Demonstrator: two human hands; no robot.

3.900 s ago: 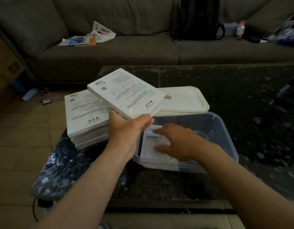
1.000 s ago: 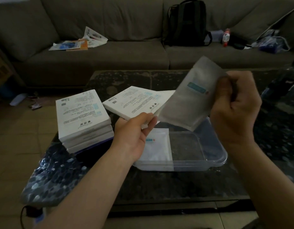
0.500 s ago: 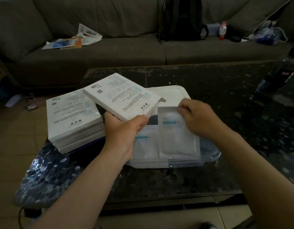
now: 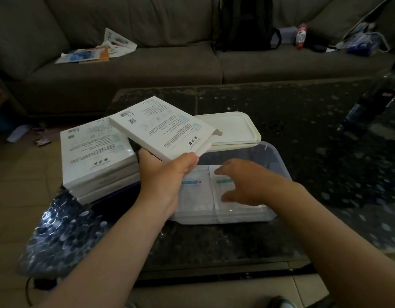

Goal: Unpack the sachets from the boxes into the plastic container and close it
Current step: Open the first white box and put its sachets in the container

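**Second sachet going down flat, box kept open above the tub**

I have the left hand [image 4: 167, 174] clamped on the near corner of an open box [image 4: 163, 127], thumb on top and fingers under. I hold it tilted above the left end of the clear container [image 4: 278, 161], its torn flap end pointing towards the lid [image 4: 232, 127]. I judge it is kept there so the next sachet can be drawn out without any fresh reach.

The right hand [image 4: 243, 181] is inside the container, fingers spread and loose over the right sachet [image 4: 227, 194]. It grips nothing that I can see; it looks to be pressing or letting go. The picture is blurred there, so I cannot tell whether the fingertips touch the sachet.

The left sachet [image 4: 194, 192] lies beside the right one on the container floor, their long edges meeting or slightly overlapping. Laid flat side by side, they should stack evenly and leave the lid room to seat.

The lid lies upside up behind the container, towards the table's far side, within reach for closing. The stack of boxes [image 4: 96, 156] sits at the table's left edge [image 4: 214, 247], just beside the container, apparently unopened. So I reckon the unpacking is at an early stage.
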